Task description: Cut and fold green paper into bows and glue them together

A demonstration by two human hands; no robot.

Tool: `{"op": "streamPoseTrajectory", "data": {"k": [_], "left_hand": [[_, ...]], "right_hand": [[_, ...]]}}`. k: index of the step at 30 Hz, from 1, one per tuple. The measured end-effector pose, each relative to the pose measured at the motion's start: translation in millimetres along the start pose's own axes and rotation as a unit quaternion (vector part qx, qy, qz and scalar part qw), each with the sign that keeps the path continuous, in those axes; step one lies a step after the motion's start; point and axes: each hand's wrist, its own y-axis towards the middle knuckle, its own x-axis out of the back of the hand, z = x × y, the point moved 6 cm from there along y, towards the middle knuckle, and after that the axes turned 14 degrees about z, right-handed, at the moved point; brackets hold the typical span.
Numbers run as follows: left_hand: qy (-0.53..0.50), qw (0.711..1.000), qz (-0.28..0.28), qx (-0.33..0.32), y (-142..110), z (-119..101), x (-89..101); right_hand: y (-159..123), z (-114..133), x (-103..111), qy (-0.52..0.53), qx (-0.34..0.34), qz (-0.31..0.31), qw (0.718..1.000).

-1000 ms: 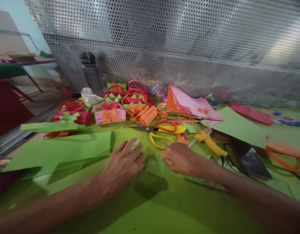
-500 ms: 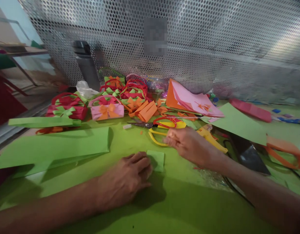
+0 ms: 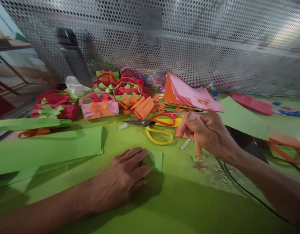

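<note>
Curled over the left edge of a small green paper piece (image 3: pixel 155 160), my left hand (image 3: pixel 125 174) holds it against the green tabletop. My right hand (image 3: pixel 208 133) is raised to the right, its fingers closed and the thumb on top. A narrow orange-tan shape (image 3: pixel 198 148) points down beneath that hand; I cannot make out whether it is a finger or a held thing. Scissors (image 3: pixel 162 125) with red and yellow handles lie just left of my right hand. A clear plastic wrapper (image 3: pixel 215 177) with small scraps lies below it, near a black cord (image 3: pixel 247 191).
Paper bags with bows, including a pink one (image 3: pixel 99 105), stand at the back left beside a grey bottle (image 3: pixel 75 60). Green sheets (image 3: pixel 49 149) lie at left. Pink and orange sheets (image 3: pixel 186 91) are stacked behind my hands. A perforated metal panel (image 3: pixel 110 39) closes off the back.
My right hand has moved right and slightly up from the scissors, over where a yellow glue gun lay; the glue gun no longer shows. My left hand stays on the green paper. The view shifted slightly.
</note>
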Motion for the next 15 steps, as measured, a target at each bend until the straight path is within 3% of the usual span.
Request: {"op": "streamPoseTrajectory", "data": {"k": [6,15], "left_hand": [[0.014,1.0,-0.013,-0.007,3.2,3.9,2.7],[0.096,0.993,-0.046,-0.05,9.6,8.6,2.5]], "right_hand": [[-3.9,-10.2,8.7,0.166,0.002,-0.106,0.98],[-17.2,-24.3,7.8,0.085,-0.034,-0.113,0.989]]}}
